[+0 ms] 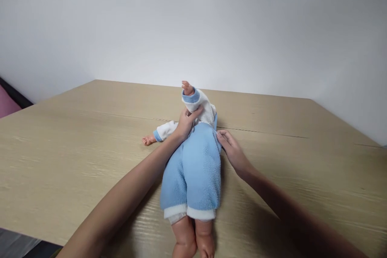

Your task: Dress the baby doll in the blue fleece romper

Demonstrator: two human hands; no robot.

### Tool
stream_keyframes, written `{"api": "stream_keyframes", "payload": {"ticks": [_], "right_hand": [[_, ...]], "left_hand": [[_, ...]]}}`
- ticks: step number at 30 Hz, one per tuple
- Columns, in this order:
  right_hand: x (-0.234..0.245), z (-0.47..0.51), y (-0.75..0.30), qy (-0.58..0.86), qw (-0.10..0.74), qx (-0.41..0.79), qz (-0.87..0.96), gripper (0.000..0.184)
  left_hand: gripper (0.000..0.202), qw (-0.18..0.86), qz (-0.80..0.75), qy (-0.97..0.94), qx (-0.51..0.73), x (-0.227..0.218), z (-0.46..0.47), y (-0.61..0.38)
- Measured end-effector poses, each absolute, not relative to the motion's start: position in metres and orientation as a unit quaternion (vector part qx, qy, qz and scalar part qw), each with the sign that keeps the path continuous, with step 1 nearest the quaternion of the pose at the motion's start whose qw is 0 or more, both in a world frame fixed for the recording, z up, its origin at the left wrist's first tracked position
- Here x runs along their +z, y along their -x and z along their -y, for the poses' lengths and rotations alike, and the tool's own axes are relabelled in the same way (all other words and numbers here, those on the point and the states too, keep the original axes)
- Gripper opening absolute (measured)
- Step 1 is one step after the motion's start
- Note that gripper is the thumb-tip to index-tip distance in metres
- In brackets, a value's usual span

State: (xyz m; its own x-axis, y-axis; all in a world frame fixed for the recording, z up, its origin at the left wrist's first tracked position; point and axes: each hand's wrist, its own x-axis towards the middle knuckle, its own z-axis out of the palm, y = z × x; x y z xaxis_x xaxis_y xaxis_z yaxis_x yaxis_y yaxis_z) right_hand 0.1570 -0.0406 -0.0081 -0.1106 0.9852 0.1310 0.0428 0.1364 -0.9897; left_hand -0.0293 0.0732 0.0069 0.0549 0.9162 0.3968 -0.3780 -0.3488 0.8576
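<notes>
A baby doll (205,205) lies on the table with its legs pointing towards me. It wears blue fleece overalls (201,157) with white cuffs and a white top (207,113) with blue cuffs. My left hand (186,124) is closed around the doll's upper body, thumb against the raised sleeve. That doll arm (188,88) points up, while the other doll arm (149,140) stretches out to the left. At the right side of the overalls' waist, my right hand (231,147) pinches the blue fabric. I cannot see the doll's head.
The wood-grain table (90,145) spreads out on both sides of the doll. Behind it and along its sides stands a white partition (181,36). Something pink (7,102) shows beyond the left edge, and grey floor (15,244) at the lower left.
</notes>
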Motion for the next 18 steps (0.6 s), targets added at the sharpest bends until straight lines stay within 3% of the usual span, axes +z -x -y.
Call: {"api": "stream_keyframes", "payload": {"ticks": [8,18], "right_hand": [[-0.009,0.009,-0.111,0.384,0.535,0.602,0.451,0.035],[-0.030,0.015,-0.104,0.345,0.507,0.545,0.571,0.038]], "left_hand": [[0.060,0.563,-0.300,-0.437,0.634,0.012,-0.075,0.055],[0.055,0.654,-0.177,-0.344,0.650,0.010,-0.089,0.080]]}}
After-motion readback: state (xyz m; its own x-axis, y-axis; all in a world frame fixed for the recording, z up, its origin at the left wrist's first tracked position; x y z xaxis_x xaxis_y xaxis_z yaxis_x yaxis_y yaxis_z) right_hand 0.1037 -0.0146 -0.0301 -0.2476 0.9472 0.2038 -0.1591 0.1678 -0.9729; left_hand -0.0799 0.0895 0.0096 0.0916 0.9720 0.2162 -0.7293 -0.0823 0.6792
